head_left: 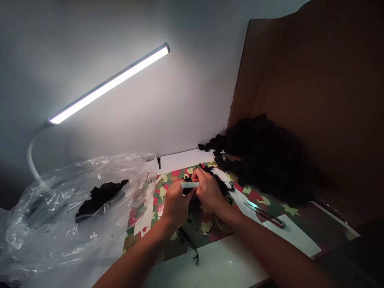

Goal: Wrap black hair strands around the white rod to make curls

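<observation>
My left hand (pixel 175 204) is closed round a small white stick-like tool (pixel 190 185), which points to the right. My right hand (pixel 207 189) is pinched on a small black curly piece (pixel 222 185) held just beyond the tool. Both hands meet over a camouflage-patterned mat (pixel 168 182) on the white table. A thin black strand (pixel 189 242) lies on the mat below my wrists.
A clear plastic bag (pixel 75 208) with black pieces inside lies at the left. A large pile of black curly material (pixel 264 158) sits at the right against a brown cardboard wall (pixel 315 80). Red-handled scissors (pixel 265 215) lie right of my hands. A lit bar lamp (pixel 111 82) hangs above.
</observation>
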Tool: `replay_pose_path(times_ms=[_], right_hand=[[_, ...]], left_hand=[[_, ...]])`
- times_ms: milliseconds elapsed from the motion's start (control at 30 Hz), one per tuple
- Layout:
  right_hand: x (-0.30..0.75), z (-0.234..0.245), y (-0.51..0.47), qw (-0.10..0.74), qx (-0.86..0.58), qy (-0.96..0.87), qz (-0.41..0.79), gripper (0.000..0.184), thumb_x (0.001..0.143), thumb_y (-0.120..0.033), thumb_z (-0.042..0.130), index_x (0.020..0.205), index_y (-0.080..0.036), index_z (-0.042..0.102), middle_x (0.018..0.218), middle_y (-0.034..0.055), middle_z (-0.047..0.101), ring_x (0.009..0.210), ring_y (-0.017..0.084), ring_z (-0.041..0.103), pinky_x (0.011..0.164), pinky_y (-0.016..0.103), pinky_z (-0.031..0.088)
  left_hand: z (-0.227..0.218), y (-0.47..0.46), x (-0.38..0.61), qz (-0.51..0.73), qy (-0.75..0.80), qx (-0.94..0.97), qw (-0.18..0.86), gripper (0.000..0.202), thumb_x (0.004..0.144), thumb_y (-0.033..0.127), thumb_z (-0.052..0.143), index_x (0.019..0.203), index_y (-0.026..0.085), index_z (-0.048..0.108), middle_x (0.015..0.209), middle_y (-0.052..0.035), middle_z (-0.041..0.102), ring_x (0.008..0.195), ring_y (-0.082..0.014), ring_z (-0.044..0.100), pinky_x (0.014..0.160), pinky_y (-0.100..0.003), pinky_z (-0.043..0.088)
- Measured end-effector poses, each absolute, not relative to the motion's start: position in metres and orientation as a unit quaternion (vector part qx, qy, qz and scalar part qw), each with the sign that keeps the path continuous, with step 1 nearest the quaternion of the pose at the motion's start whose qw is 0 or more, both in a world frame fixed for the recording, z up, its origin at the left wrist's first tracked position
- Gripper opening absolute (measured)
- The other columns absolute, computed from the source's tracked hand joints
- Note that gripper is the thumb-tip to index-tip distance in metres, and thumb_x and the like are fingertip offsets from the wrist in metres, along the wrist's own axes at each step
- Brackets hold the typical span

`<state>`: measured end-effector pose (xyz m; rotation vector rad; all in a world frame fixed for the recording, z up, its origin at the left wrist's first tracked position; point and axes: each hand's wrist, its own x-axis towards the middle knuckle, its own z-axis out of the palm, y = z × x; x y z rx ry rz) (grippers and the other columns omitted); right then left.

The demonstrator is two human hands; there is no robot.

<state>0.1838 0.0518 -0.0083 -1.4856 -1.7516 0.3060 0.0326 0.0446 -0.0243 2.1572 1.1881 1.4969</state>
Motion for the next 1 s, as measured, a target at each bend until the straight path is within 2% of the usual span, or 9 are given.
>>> replay_pose_path(times_ms=[133,233,400,500,633,733,833,933,1000], right_hand=[[0.229,-0.010,0.077,0.406,-0.679,-0.600,0.122,0.021,0.081,-0.003,0.044,0.079,-0.022,0.054,0.067,0.0022,0.061,0.060,0.019,0.054,0.057,0.027,0.033],[0.259,-0.013,0.087,0.399,-0.690,-0.588,0.137,0.017,0.090,-0.017,0.049,0.075,-0.022,0.056,0.067,0.0017,0.066,0.062,0.018,0.057,0.058,0.025,0.035],[0.259,-0.017,0.085,0.372,-0.665,-0.626,0.167,0.007,0.081,-0.027,0.067,0.076,-0.023,0.064,0.069,-0.0012,0.069,0.062,0.016,0.058,0.058,0.024,0.038],[0.260,-0.014,0.084,0.361,-0.661,-0.634,0.176,0.006,0.080,-0.028,0.067,0.077,-0.022,0.066,0.070,-0.0010,0.069,0.062,0.016,0.057,0.059,0.024,0.038],[0.276,-0.004,0.081,0.346,-0.663,-0.637,0.184,0.021,0.084,-0.036,0.063,0.072,-0.019,0.062,0.068,0.0003,0.065,0.060,0.015,0.053,0.056,0.025,0.036],[0.285,0.007,0.074,0.320,-0.650,-0.657,0.210,0.025,0.087,-0.040,0.058,0.076,-0.018,0.063,0.066,-0.0009,0.062,0.060,0.014,0.051,0.056,0.024,0.035],[0.284,0.014,0.065,0.267,-0.616,-0.697,0.252,0.028,0.090,-0.041,0.057,0.076,-0.019,0.067,0.064,-0.0020,0.061,0.061,0.014,0.052,0.057,0.024,0.035],[0.277,0.016,0.058,0.195,-0.578,-0.734,0.299,0.008,0.075,-0.027,0.075,0.079,-0.021,0.072,0.065,-0.0041,0.064,0.064,0.014,0.056,0.057,0.022,0.035],[0.271,0.015,0.056,0.161,-0.566,-0.746,0.314,0.014,0.070,-0.017,0.076,0.082,-0.023,0.073,0.065,-0.0052,0.066,0.064,0.014,0.058,0.056,0.021,0.034]], left_hand=[[-0.023,0.027,0.035,0.551,0.355,0.748,0.107,0.021,0.082,0.026,0.076,0.068,0.020,0.062,0.064,0.0007,0.067,0.059,-0.0139,0.063,0.058,-0.023,0.049],[-0.022,0.021,0.036,0.547,0.390,0.702,0.237,0.022,0.076,0.033,0.083,0.074,0.019,0.066,0.065,0.0012,0.069,0.056,-0.0138,0.063,0.056,-0.024,0.051],[-0.017,0.028,0.035,0.497,0.417,0.637,0.417,0.033,0.069,0.039,0.086,0.086,0.019,0.066,0.071,0.0003,0.069,0.064,-0.0179,0.066,0.060,-0.028,0.053],[-0.014,0.038,0.028,0.426,0.451,0.697,0.360,0.026,0.078,0.034,0.080,0.094,0.021,0.064,0.086,-0.0022,0.072,0.077,-0.0207,0.068,0.073,-0.033,0.054],[-0.022,0.055,0.013,0.241,0.541,0.799,0.104,0.014,0.086,0.018,0.066,0.099,0.021,0.064,0.104,-0.0079,0.069,0.102,-0.0289,0.062,0.089,-0.042,0.048],[-0.032,0.064,0.005,0.129,0.566,0.814,-0.003,0.015,0.088,0.018,0.060,0.102,0.019,0.066,0.108,-0.0116,0.066,0.105,-0.0322,0.059,0.090,-0.045,0.046],[-0.035,0.065,0.004,0.117,0.566,0.815,-0.031,0.017,0.091,0.022,0.056,0.105,0.019,0.066,0.111,-0.0126,0.064,0.106,-0.0324,0.057,0.091,-0.046,0.044],[-0.031,0.060,0.009,0.183,0.546,0.817,-0.022,0.023,0.094,0.014,0.047,0.103,0.021,0.067,0.113,-0.0119,0.064,0.107,-0.0311,0.056,0.092,-0.045,0.043],[-0.027,0.055,0.015,0.257,0.510,0.820,0.032,0.025,0.096,0.013,0.043,0.098,0.022,0.066,0.110,-0.0105,0.064,0.107,-0.0290,0.056,0.092,-0.044,0.044]])
